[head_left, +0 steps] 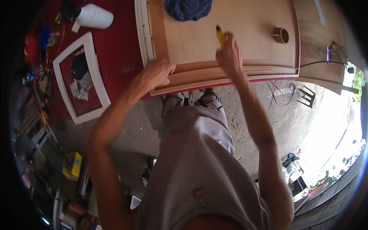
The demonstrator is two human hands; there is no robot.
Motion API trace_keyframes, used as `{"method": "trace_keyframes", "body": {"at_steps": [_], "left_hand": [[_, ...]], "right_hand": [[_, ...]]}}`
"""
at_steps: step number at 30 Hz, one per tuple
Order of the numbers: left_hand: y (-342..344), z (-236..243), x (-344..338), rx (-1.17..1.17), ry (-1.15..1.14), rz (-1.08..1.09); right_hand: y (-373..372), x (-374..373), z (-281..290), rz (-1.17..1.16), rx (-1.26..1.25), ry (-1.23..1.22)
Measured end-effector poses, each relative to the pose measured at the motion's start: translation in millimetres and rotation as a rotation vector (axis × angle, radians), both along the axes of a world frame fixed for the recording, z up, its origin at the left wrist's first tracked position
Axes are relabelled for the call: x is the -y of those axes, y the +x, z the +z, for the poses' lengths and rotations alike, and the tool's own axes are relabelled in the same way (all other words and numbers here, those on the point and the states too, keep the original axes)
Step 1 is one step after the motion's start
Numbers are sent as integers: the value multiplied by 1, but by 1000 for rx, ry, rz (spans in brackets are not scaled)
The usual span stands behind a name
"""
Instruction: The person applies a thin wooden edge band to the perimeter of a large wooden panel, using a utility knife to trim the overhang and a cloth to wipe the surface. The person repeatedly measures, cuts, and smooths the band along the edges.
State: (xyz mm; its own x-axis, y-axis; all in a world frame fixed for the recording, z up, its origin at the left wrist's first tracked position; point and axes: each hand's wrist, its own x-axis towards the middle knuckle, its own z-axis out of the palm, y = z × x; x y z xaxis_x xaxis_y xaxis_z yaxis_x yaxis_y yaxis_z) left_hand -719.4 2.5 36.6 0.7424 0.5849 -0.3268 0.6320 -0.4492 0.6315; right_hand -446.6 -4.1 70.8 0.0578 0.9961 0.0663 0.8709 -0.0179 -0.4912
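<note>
My right hand (230, 53) grips a yellow, black-tipped hand tool (220, 35), its tip pointing away from me over a pale wooden panel (253, 19). Bent fingers of my left hand (159, 73) hold the near left end of the wooden strips (195, 76) along the panel's front edge. A dark blue bundled cloth (188, 8) lies at the panel's far left. To the right sits a brown tape roll (276, 36).
The red worktable (119, 34) carries a white frame (60, 71), a white bottle (96, 16) and several tools along its left side. Another board (324, 78), crossed by a black cord, extends at right. Below are concrete floor (253, 111), a hose and assorted boxes (72, 165).
</note>
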Motion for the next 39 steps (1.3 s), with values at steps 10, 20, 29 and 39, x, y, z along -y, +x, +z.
{"method": "trace_keyframes", "body": {"at_steps": [10, 20, 29, 39], "left_hand": [[15, 33, -3, -221, -76, 83], [91, 59, -8, 1108, -907, 1003], [187, 7, 17, 442, 118, 391], [196, -55, -45, 265, 698, 285]], "right_hand": [[-24, -143, -48, 253, 357, 119], [-54, 6, 24, 87, -572, 396], [90, 148, -11, -501, -127, -187], [106, 131, -32, -341, 87, -23]]}}
